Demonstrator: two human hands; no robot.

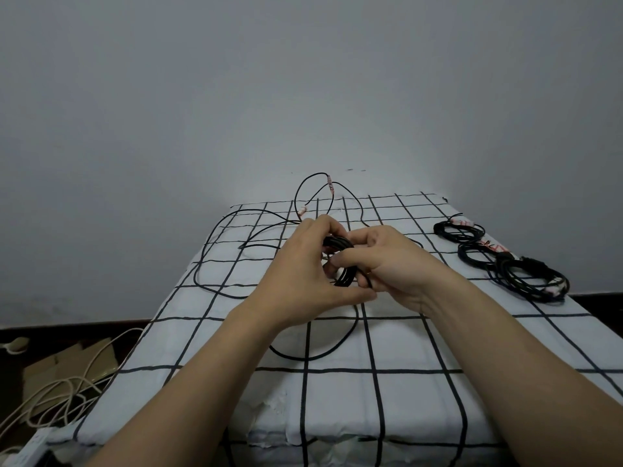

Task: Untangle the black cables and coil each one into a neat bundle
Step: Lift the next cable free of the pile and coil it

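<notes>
Both my hands meet over the middle of the checked cloth (337,416) around a small coil of black cable (344,261). My left hand (303,278) grips the coil from the left, thumb below it. My right hand (387,264) pinches the same coil from the right with curled fingers. A slack loop of this cable (317,355) hangs onto the cloth below the hands. More loose black cable (209,264) sprawls to the left and rises at the far edge, with pale tagged ends (329,183). Three coiled black bundles (499,261) lie at the right.
A grey wall stands behind the table. On the dark floor at the left lie flattened cardboard (67,369), white cords (60,396) and a white power strip (30,449). The cloth's front edge drops away near the bottom.
</notes>
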